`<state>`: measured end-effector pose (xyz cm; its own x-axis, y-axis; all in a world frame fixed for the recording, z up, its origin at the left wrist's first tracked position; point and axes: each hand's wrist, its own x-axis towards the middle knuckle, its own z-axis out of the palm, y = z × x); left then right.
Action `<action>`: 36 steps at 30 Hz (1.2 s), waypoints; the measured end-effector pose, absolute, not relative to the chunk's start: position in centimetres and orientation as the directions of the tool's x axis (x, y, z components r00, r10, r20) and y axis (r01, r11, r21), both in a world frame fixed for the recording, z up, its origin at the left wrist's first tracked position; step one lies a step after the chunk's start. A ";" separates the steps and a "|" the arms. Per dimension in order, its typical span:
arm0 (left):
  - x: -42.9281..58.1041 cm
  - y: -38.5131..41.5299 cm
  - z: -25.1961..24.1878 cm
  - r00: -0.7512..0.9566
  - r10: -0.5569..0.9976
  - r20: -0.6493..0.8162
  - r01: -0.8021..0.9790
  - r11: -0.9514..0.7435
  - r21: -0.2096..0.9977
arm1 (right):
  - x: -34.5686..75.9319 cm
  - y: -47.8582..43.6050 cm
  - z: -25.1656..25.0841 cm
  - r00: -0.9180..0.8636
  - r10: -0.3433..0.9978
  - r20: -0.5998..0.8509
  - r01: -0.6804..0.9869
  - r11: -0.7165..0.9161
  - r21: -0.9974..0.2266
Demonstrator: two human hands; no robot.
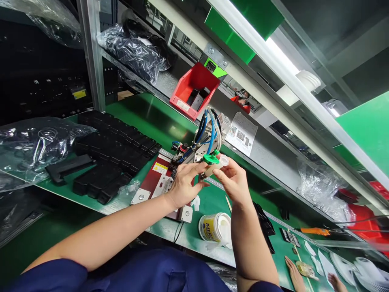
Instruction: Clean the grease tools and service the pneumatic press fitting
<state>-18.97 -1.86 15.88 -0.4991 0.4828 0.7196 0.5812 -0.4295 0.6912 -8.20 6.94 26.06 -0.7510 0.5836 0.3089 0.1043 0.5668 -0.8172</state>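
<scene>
In front of the machine, both hands are raised around a small whitish translucent plastic piece (212,169) with a green cap-like part (212,158) on its far side. My left hand (184,184) has its fingertips at the green part, thumb held lower. My right hand (234,178) pinches the clear end from the right; the fingers partly hide its shape. Just beyond is a bench-top fixture with a dark red base (152,176), metal blocks and a bundle of blue, white and black tubes (211,129).
Black plastic housings (112,150) lie in rows at left beside a clear bag (39,146). A white tub (212,228) stands near the front edge. Above hangs a red bin (194,91) holding dark parts. A printed sheet (242,134) is behind. Another person's hands (295,273) are at lower right.
</scene>
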 end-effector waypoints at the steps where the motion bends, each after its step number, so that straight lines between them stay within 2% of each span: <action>1: -18.9 -1.8 15.7 -0.503 0.474 0.722 0.583 -0.431 0.689 | -8.0 6.9 26.4 -0.770 0.577 0.274 0.107 0.540 -0.835; 7: -18.8 -0.7 15.4 -0.548 0.397 0.736 0.577 -0.458 0.677 | -8.2 6.5 27.0 -0.774 0.592 0.225 0.122 0.488 -0.864; 10: -18.8 -0.3 15.3 -0.546 0.364 0.754 0.574 -0.493 0.654 | -8.8 6.1 26.5 -0.700 0.651 0.292 0.120 0.511 -0.851; 14: -18.9 -0.2 15.2 -0.532 0.322 0.783 0.581 -0.534 0.614 | -9.0 6.0 26.4 -0.587 0.679 0.440 0.166 0.633 -0.756; 16: -18.9 -0.2 15.2 -0.532 0.318 0.785 0.582 -0.535 0.612 | -8.8 6.3 26.6 -0.651 0.644 0.401 0.187 0.648 -0.738; 20: -18.9 -0.3 15.3 -0.535 0.334 0.776 0.577 -0.526 0.625 | -8.4 6.5 26.4 -0.756 0.611 0.234 0.169 0.528 -0.832; 26: -18.9 0.1 15.0 -0.532 0.310 0.788 0.564 -0.564 0.603 | -9.1 6.0 25.3 -0.595 0.710 0.378 0.089 0.525 -0.846; 32: -19.1 0.1 15.2 -0.533 0.329 0.779 0.576 -0.533 0.619 | -8.3 6.7 25.6 -0.756 0.618 0.215 0.122 0.456 -0.882; 36: -19.1 0.1 15.2 -0.533 0.320 0.783 0.578 -0.539 0.613 | -8.5 6.3 24.7 -0.640 0.695 0.326 0.104 0.499 -0.860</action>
